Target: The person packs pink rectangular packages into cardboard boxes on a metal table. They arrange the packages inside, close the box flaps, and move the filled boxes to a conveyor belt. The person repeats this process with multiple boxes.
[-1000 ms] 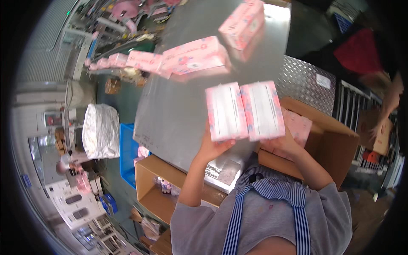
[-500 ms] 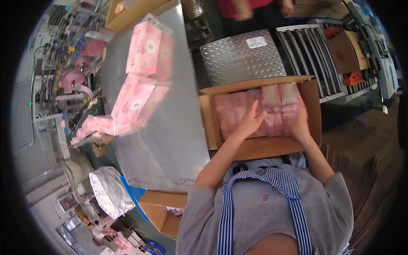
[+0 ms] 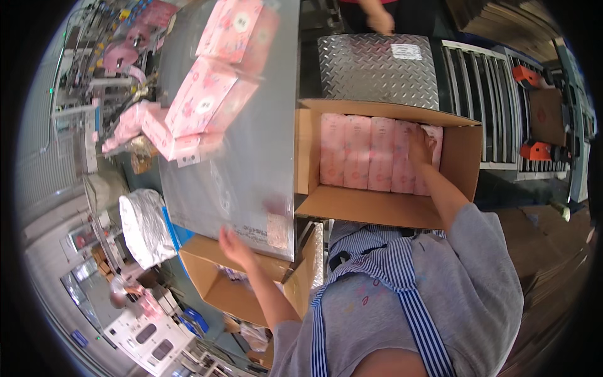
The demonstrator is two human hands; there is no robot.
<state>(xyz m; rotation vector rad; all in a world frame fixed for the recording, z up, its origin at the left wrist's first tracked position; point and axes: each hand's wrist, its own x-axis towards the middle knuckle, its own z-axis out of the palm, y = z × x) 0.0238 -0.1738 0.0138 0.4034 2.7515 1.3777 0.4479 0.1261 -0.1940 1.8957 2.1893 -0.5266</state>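
My right hand (image 3: 423, 147) rests on the right end of a row of pink printed soft packs (image 3: 358, 154) standing side by side in an open cardboard carton (image 3: 370, 204). Its fingers are spread and slightly bent over the last packs, partly covering them. My left hand (image 3: 237, 246) is off the carton, over the near edge of the grey metal table (image 3: 251, 188), its fingers stretched out with nothing in them. Beyond it on the table lie larger pink bundles (image 3: 202, 97), one against another, trailing toward the machine at the left.
A second open carton (image 3: 220, 286) stands below the table's near edge. Past the packed carton are a checkered metal plate (image 3: 377, 69) and a roller conveyor (image 3: 480, 94) with orange blocks (image 3: 543, 151). Another person's hand (image 3: 380, 24) shows at the top. Flat cardboard (image 3: 534, 251) is stacked at right.
My left hand has left the packs and swung left to the table's near edge. My right hand has shifted from the packs' right side onto their tops. The packs now stand in an even row.
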